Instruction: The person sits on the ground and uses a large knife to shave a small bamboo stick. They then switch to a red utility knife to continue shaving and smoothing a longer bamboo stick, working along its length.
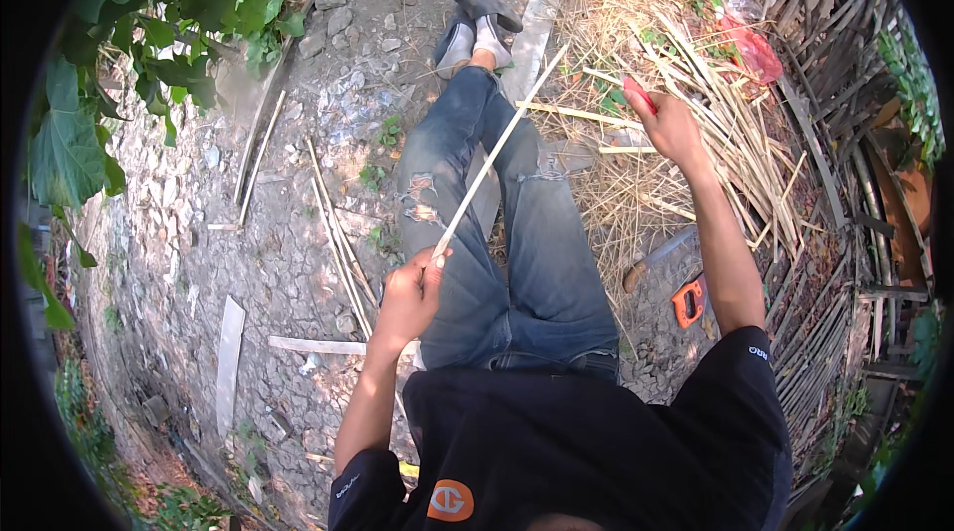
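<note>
My left hand (pixel 405 298) is closed around the near end of a long, pale bamboo strip (pixel 505 142). The strip slants up and to the right, above my jeans and past my knees. Out to the right, my right hand (pixel 668 124) is wrapped round a red-handled tool (pixel 639 94); its working end cannot be made out. This hand is apart from the strip, over a heap of split bamboo strips (pixel 740 149) and shavings (pixel 606 19). My legs (pixel 462 203) are stretched out ahead on the ground.
By my right thigh lie an orange-handled saw (pixel 688 303) and a blade with a wooden handle (pixel 634 279). A board (pixel 542 19) lies beyond my feet, a red plastic bag (pixel 752 49) far right. Loose strips (pixel 338 233) lie left. Leaves (pixel 75 139) overhang the left; a stick fence (pixel 805 362) lines the right.
</note>
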`<action>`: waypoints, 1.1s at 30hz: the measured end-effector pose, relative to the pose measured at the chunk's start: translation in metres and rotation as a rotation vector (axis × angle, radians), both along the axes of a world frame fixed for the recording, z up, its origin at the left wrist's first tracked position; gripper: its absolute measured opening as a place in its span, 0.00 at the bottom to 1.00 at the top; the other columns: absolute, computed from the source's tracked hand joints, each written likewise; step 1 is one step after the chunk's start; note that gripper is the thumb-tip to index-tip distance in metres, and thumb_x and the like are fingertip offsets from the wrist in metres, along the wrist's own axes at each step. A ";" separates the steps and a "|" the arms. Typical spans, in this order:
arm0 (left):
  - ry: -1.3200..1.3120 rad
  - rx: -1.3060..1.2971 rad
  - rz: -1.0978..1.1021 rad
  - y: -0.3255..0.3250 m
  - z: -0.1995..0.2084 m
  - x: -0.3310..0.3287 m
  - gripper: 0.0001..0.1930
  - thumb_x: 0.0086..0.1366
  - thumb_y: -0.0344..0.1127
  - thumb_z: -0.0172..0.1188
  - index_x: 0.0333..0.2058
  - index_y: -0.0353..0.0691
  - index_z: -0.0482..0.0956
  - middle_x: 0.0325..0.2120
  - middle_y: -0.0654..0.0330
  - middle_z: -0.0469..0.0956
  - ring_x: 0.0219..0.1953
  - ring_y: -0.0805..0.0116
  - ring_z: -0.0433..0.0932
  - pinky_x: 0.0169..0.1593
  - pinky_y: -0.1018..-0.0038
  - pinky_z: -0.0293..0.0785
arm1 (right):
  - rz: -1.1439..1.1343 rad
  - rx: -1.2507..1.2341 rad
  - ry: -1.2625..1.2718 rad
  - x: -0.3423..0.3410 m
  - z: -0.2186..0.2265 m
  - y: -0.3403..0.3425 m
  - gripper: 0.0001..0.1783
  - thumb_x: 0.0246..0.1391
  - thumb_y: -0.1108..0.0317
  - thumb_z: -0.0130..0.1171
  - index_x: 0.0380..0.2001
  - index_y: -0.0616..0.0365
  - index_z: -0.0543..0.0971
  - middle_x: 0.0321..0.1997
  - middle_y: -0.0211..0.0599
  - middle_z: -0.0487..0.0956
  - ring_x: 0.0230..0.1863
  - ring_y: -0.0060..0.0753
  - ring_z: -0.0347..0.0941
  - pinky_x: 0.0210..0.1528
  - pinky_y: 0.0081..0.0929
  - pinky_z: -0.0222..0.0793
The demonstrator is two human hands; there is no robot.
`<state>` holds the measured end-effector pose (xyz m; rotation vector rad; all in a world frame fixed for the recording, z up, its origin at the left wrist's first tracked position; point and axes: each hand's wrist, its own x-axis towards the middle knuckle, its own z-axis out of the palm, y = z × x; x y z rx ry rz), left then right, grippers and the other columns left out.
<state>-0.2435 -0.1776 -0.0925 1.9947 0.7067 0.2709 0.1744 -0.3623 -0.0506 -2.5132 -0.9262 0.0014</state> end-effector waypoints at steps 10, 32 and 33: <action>-0.156 0.063 0.071 -0.028 0.019 0.063 0.16 0.72 0.32 0.59 0.56 0.37 0.80 0.36 0.40 0.85 0.40 0.61 0.88 0.44 0.68 0.80 | 0.442 -0.043 0.254 -0.182 0.003 0.029 0.31 0.66 0.42 0.56 0.26 0.62 0.83 0.21 0.55 0.80 0.28 0.63 0.79 0.33 0.54 0.73; -0.090 0.093 0.114 -0.026 0.002 -0.010 0.17 0.73 0.33 0.59 0.57 0.31 0.79 0.20 0.53 0.80 0.20 0.83 0.66 0.25 0.76 0.68 | -0.059 0.311 0.342 -0.054 -0.014 -0.035 0.39 0.70 0.40 0.50 0.19 0.67 0.75 0.12 0.35 0.65 0.17 0.27 0.58 0.23 0.37 0.57; -0.049 0.084 0.103 -0.026 0.010 0.006 0.18 0.73 0.33 0.59 0.57 0.32 0.79 0.21 0.53 0.81 0.20 0.82 0.66 0.26 0.76 0.68 | 0.013 0.190 0.341 -0.082 -0.008 -0.024 0.36 0.69 0.42 0.51 0.21 0.67 0.77 0.12 0.39 0.66 0.16 0.30 0.61 0.23 0.38 0.59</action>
